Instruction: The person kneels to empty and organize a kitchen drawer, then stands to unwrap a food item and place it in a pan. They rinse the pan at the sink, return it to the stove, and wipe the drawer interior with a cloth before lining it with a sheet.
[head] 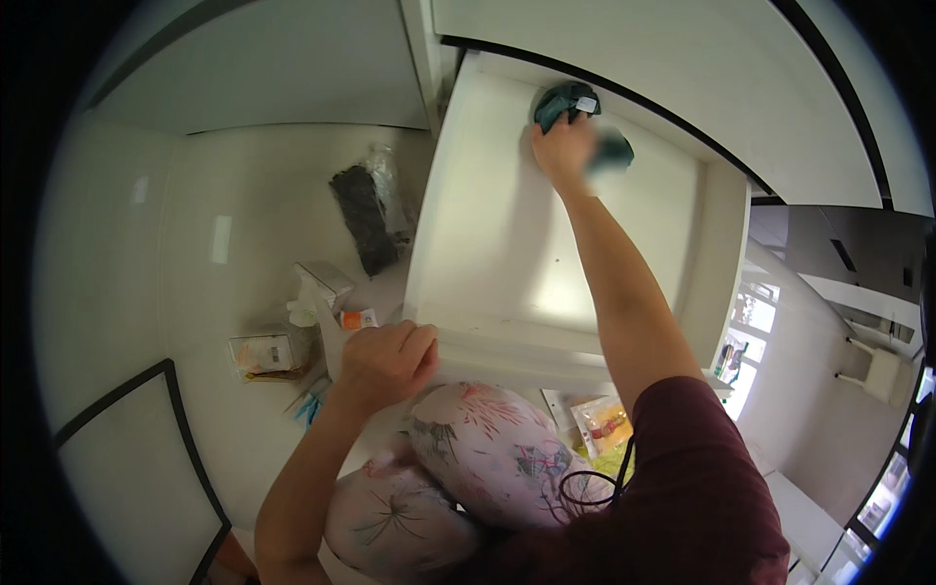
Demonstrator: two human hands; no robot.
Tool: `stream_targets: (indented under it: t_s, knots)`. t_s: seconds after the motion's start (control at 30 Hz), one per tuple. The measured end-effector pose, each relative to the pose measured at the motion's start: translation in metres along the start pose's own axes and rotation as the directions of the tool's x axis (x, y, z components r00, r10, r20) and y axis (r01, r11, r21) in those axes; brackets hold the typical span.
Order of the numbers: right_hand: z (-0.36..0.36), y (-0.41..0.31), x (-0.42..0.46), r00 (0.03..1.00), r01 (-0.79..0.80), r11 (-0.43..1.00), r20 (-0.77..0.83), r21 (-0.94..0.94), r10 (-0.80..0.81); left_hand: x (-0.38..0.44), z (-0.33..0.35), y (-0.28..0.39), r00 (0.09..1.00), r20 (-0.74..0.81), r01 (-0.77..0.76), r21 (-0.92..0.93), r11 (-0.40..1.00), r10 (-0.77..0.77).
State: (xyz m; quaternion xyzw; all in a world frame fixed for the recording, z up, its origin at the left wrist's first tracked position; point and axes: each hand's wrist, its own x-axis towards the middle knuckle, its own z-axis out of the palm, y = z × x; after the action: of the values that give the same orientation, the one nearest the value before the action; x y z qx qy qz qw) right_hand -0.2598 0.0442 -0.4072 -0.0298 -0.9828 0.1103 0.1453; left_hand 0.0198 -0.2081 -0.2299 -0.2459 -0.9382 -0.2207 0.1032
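A white drawer (pixel 504 292) is pulled out in front of me. At its far end my right hand (pixel 567 146) grips a dark green cloth-like bundle (pixel 559 102) that bears a white label; part of it, blurred, shows to the right of the hand. My left hand (pixel 391 358) is at the drawer's near left corner, its fingers curled at the front edge; whether they grip the edge cannot be told. My knees, in patterned trousers, are just below the drawer front.
Left of the drawer lie a black plastic package (pixel 363 219), a clear plastic wrapper (pixel 386 183), a small box (pixel 267 353) and an orange-and-white packet (pixel 358 319). A food-like pouch (pixel 605 425) lies by my right knee. A white stool (pixel 881 371) stands far right.
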Motion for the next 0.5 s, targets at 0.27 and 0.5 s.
stream_targets:
  t_s: [0.27, 0.5]
  knots:
    - [0.018, -0.067, 0.069, 0.924, 0.228, 0.967, 0.286, 0.114, -0.252, -0.004, 0.0, 0.003, 0.998, 0.01, 0.058, -0.035, 0.998, -0.058]
    - [-0.05, -0.036, -0.038, 0.326, 0.662, 0.568, 0.494, 0.49, -0.806, -0.002, 0.0, 0.001, 0.999, -0.049, -0.024, -0.015, 1.0, 0.023]
